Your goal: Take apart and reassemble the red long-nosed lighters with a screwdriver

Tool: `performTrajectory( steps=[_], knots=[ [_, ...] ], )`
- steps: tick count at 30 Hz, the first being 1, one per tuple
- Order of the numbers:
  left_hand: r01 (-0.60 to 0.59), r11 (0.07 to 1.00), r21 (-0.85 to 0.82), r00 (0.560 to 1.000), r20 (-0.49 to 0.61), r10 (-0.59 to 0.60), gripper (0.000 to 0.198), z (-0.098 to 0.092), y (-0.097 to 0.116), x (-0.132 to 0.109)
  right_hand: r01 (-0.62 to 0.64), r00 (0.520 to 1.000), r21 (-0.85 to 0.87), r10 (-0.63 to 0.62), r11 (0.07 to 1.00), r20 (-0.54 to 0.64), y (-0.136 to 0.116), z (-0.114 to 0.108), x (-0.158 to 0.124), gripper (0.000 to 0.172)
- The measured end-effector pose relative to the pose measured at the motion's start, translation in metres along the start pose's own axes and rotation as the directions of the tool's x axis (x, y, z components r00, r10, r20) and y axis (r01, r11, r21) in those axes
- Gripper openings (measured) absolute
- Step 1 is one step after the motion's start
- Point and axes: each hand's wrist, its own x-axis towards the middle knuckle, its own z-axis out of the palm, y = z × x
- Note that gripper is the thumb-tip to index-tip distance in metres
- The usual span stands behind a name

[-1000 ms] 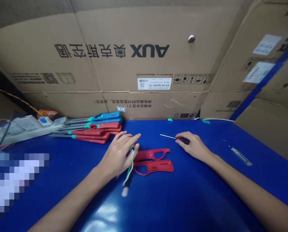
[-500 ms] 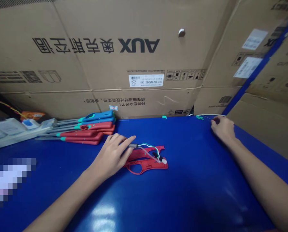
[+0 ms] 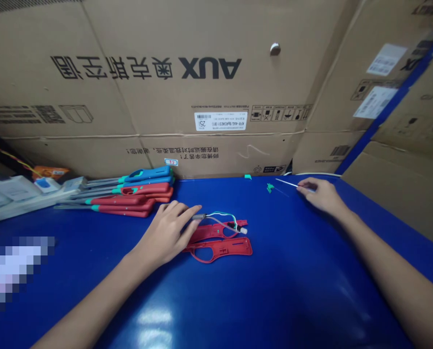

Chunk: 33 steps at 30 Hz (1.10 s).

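Note:
Two red plastic handle shell halves (image 3: 220, 245) lie side by side on the blue table (image 3: 274, 291). My left hand (image 3: 169, 232) rests at their left end, fingers curled on a grey metal tube with green, white and red wires (image 3: 222, 220) that lies across the upper shell. Far right at the back, my right hand (image 3: 320, 194) pinches a thin white tube (image 3: 287, 183) whose tip points left toward a small green plastic piece (image 3: 270, 187).
A stack of red and blue long-nosed lighters (image 3: 132, 194) lies at the back left, with white boxes (image 3: 16, 191) beyond it. Large cardboard boxes (image 3: 187, 87) wall the back and right. Another small green piece (image 3: 247, 177) lies by the box wall.
My right hand has come back leftward from the far right corner, now holding the thin white tube. The wired part under my left hand shifted slightly on the red shells.

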Motion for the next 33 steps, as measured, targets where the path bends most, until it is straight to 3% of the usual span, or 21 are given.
performTrajectory(
  steps=[6,14,18,21,23,25,29,33],
  knots=[
    [0.019,1.0,-0.007,0.999,0.051,-0.019,0.032,0.001,-0.003,-0.001,0.101,0.961,0.059,-0.113,0.993,0.254,-0.035,0.014,-0.01,0.01],
    [-0.007,1.0,-0.014,0.996,0.084,0.008,0.029,0.006,-0.009,-0.003,0.212,0.942,0.016,-0.209,0.977,0.261,-0.056,0.025,-0.021,0.014],
    [-0.008,1.0,-0.022,0.998,0.059,0.009,0.028,0.009,-0.011,-0.003,0.295,0.921,0.029,-0.292,0.955,0.258,-0.081,0.023,-0.033,0.015],
    [-0.025,0.998,-0.051,0.999,0.033,0.026,0.023,0.009,-0.011,-0.002,0.361,0.853,0.096,-0.37,0.928,0.368,-0.108,0.015,-0.049,0.013],
    [-0.012,0.997,-0.081,1.0,0.026,0.014,0.019,0.008,-0.01,-0.002,0.379,0.768,0.162,-0.408,0.911,0.494,-0.125,0.008,-0.06,0.019],
    [0.01,0.994,-0.109,1.0,0.028,-0.007,0.016,0.007,-0.009,-0.002,0.384,0.726,0.172,-0.412,0.907,0.55,-0.141,-0.001,-0.068,0.028],
    [0.027,0.987,-0.158,0.999,0.032,-0.022,0.016,0.005,-0.008,-0.002,0.427,0.66,0.046,-0.346,0.903,0.666,-0.168,-0.013,-0.074,0.054],
    [0.011,0.985,-0.175,1.0,-0.002,-0.012,0.018,0.002,-0.006,-0.003,0.428,0.548,-0.031,-0.233,0.903,0.803,-0.184,-0.011,-0.073,0.045]
  ],
)
